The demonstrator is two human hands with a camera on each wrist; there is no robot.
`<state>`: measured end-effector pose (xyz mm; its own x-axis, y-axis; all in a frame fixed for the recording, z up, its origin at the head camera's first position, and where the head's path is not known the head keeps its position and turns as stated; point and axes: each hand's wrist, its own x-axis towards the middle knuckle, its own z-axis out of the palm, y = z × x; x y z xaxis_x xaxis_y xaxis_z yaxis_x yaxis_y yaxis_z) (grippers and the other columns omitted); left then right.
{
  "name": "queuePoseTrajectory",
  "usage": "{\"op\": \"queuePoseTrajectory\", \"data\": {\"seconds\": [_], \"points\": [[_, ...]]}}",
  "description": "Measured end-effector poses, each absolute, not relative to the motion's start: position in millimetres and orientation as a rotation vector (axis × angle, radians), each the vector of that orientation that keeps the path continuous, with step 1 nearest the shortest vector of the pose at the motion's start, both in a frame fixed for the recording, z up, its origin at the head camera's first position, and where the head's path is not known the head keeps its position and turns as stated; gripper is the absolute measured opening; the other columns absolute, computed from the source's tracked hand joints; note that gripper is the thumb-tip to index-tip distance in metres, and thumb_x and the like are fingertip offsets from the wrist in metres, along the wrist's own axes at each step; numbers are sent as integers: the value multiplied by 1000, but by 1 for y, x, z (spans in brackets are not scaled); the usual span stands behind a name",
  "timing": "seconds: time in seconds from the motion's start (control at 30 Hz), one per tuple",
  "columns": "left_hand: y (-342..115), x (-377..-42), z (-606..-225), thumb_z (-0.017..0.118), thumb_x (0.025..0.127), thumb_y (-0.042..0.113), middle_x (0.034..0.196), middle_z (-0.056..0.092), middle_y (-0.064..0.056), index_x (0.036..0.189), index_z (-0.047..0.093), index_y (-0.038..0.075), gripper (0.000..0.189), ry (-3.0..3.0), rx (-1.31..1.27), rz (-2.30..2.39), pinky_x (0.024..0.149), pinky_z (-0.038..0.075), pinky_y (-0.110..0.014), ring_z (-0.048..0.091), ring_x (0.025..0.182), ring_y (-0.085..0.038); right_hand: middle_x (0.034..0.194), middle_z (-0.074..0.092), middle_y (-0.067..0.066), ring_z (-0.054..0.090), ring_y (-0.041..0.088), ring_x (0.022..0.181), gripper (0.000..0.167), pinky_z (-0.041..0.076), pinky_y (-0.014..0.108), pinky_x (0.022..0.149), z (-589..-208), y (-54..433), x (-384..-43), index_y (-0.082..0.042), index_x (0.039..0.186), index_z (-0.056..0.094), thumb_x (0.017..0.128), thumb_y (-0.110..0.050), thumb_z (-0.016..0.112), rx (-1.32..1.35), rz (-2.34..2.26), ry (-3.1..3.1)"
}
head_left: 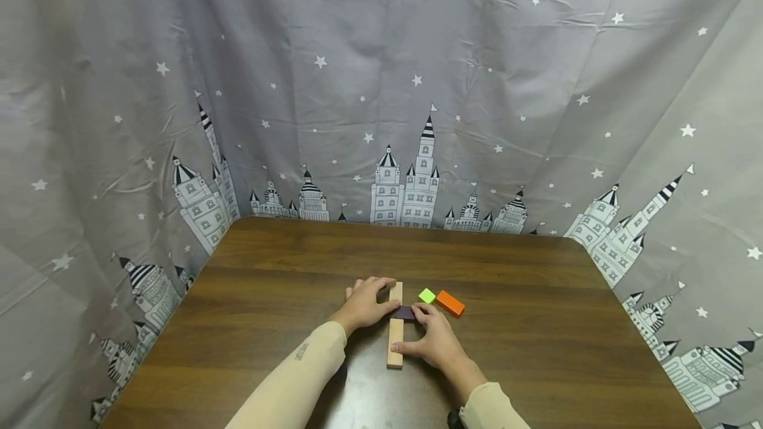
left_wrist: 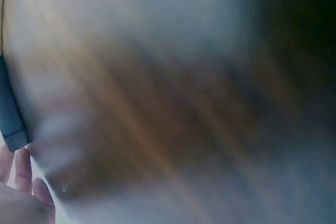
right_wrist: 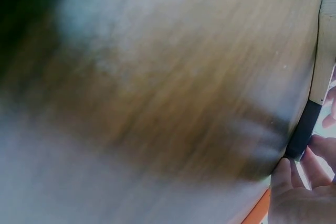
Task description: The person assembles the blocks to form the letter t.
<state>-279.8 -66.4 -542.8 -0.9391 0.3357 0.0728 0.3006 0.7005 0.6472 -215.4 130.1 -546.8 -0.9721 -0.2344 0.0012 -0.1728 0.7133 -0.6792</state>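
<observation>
A dark purple block [head_left: 405, 313] lies crosswise on the table between two pale wooden blocks, the farther one [head_left: 396, 293] and the nearer one [head_left: 396, 333]. From the left, my left hand [head_left: 365, 304] touches the dark block with its thumb, and its forefinger reaches the farther wooden block. My right hand [head_left: 440, 339] has fingertips at the dark block's right end while its thumb touches the nearer wooden block. In the right wrist view, fingers meet the end of the dark block [right_wrist: 303, 132] beside a wooden block [right_wrist: 324, 51]. The left wrist view shows only part of a dark block [left_wrist: 11, 108].
Just right of the blocks lie a small lime-green block [head_left: 426, 296] and an orange block [head_left: 450, 304]. The brown wooden table [head_left: 536, 349] ends at the back against a grey curtain [head_left: 477, 85] printed with castles and stars.
</observation>
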Motion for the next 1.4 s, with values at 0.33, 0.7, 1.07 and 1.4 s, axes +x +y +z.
{"op": "queuePoseTrajectory", "data": {"seconds": [0.33,0.7,1.07,1.4], "points": [[-77,-277,-544,77,89,32,125,64,-2,123,70,21,36,2741,577,1215,93,25,-56,48,110,-26,148,46,20,39,46,136,100,34,60,106,-549,129,-216,9,142,50,68,-44,93,-333,-1116,2829],[-81,-274,-546,75,91,27,120,67,0,116,73,19,27,2759,588,1162,89,26,-56,50,110,-28,147,46,21,39,47,136,100,33,59,107,-549,127,-215,10,142,49,69,-42,93,-342,-1117,2825],[-77,-275,-540,82,84,33,113,70,9,110,77,28,27,2759,440,1118,86,24,-53,47,104,-22,148,45,20,38,43,136,101,35,58,106,-540,128,-217,7,143,51,71,-54,88,-357,-959,2827],[-74,-276,-538,82,84,34,115,69,9,109,77,29,26,2771,420,1095,85,23,-53,46,102,-20,142,52,19,42,42,133,74,36,58,105,-536,133,-224,1,136,61,85,-49,79,-420,-857,2901]]}}
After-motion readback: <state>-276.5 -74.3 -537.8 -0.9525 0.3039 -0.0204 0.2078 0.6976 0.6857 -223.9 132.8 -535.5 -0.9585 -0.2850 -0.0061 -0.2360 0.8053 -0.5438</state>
